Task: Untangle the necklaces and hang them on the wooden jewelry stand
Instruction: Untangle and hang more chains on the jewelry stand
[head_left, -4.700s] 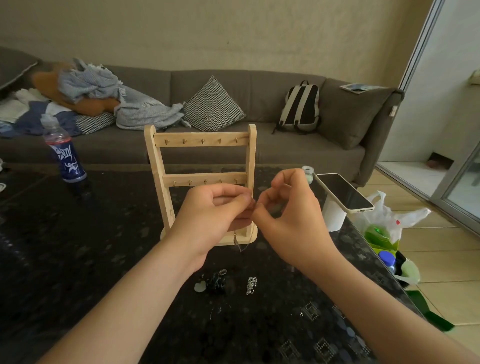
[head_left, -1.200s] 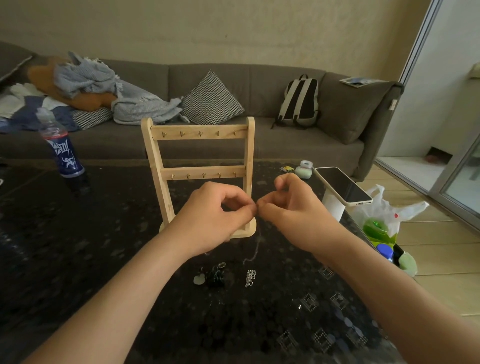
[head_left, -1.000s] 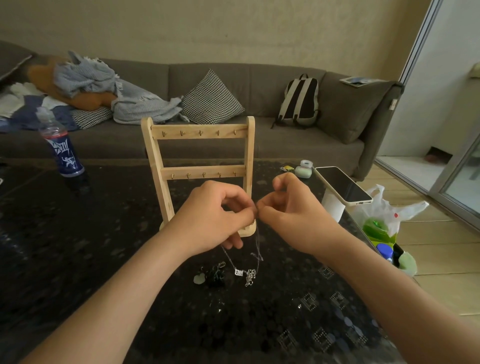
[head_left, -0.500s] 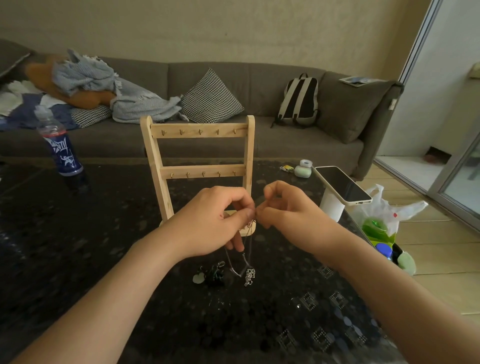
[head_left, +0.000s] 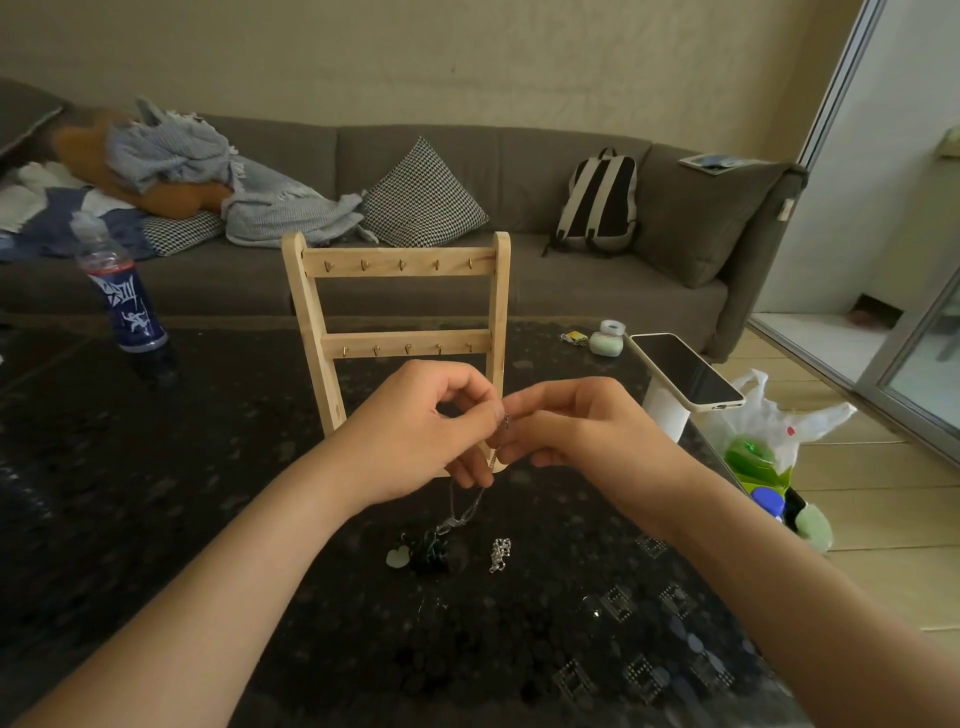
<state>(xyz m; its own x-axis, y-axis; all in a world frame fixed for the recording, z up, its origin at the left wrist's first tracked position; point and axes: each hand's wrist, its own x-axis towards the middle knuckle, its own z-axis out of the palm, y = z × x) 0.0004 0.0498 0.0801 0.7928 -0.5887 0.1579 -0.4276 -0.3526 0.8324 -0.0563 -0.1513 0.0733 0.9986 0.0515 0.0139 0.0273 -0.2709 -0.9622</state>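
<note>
A dark speckled table (head_left: 156, 493) is carrying everything, and a grey sofa (head_left: 519, 171) is lying behind it at 12 o'clock. The wooden jewelry stand (head_left: 395, 262) is standing upright just beyond the hands, hooks facing the camera. The left grip (head_left: 415, 431) and right grip (head_left: 582, 426) are both pinching one thin necklace (head_left: 457, 519). Its chain is hanging lengthwise toward 7 o'clock, its lower end blurring into a dark tangle (head_left: 428, 553) on the table; fingers are hiding the pinched part.
</note>
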